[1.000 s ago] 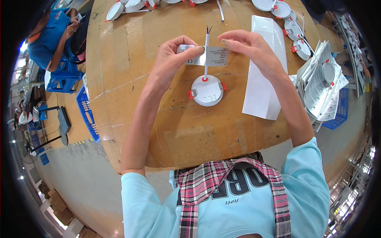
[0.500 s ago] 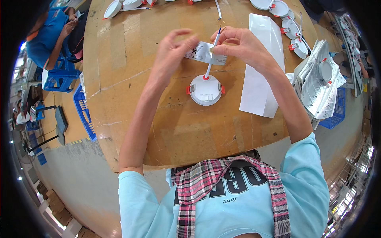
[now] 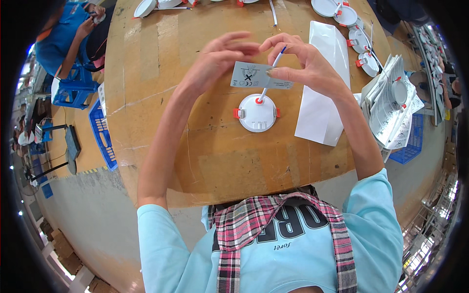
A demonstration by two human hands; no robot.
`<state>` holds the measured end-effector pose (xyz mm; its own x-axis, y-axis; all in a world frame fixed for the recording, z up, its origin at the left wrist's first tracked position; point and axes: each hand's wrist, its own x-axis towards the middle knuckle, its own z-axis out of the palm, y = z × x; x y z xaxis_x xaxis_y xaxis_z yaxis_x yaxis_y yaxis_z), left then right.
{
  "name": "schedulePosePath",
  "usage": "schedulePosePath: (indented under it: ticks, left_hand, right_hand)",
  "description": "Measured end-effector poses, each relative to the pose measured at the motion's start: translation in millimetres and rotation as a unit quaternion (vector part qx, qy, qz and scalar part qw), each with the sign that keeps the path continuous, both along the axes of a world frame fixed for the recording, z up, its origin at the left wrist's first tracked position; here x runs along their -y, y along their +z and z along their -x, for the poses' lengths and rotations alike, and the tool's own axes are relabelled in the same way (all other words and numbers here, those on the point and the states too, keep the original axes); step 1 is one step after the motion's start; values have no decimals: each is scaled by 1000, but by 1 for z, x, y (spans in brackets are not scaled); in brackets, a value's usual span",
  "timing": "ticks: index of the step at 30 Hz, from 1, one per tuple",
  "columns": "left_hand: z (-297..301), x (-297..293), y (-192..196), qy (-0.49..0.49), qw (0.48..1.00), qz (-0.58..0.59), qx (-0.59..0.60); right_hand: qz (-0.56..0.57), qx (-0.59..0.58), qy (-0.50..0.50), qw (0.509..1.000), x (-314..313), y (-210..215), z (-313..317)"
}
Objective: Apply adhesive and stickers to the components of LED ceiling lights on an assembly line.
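A round white downlight [image 3: 258,117] with red-tipped spring clips lies back side up on the table in front of me. From its red grommet a white cable [image 3: 264,94] rises at a slant to a blue wire end. My right hand [image 3: 312,68] pinches a silver-grey printed label [image 3: 248,74] against this cable, thumb on the label's face. The label's left part sticks out flat. Just above that free end is my left hand [image 3: 215,61], fingers stretched and apart, apparently not gripping it. Its fingertips come close to my right index finger.
A white label backing sheet [image 3: 322,88] lies to the right of the lamp. More downlights [image 3: 359,39] line the far and right edges. A stack of label sheets [image 3: 388,105] stands at the right, near a blue crate [image 3: 411,139]. At far left sits a person in blue [image 3: 66,34].
My left hand has let go of the label and lifted slightly; the label now faces up flatter. The downlight has shifted a little right, and its cable leans more to the right.
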<state>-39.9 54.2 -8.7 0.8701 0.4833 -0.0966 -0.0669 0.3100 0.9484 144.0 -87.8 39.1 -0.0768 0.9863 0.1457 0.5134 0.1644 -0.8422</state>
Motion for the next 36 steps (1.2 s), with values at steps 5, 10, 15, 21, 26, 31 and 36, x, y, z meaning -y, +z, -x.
schedulePosePath:
  ticks: [5, 10, 15, 21, 26, 31, 36]
  left_hand:
    - [-19, 11, -3, -228, 973, 20, 2]
    - [-28, 14, -12, -248, 967, 59, -17]
    - [-24, 15, -5, -239, 967, 88, 18]
    - [-7, 16, 1, -151, 986, 30, -61]
    - [2, 27, 6, -24, 999, -2, -45]
    - [4, 33, -5, 28, 1000, -10, 3]
    - [7, 36, -8, 47, 999, 12, 23]
  right_hand:
    - [13, -29, 12, 999, 0, 0, -1]
    - [47, -91, 9, 995, 3, 1, 1]
    - [-17, -25, 24, 999, 3, -6, -5]
    - [-17, -15, 11, 1000, 6, -6, -5]
    - [-31, -16, -34, 999, 7, -3, 3]
    - [-45, -48, -79, 995, 6, -11, 6]
    - [-39, -94, -124, 987, 1, -16, 14]
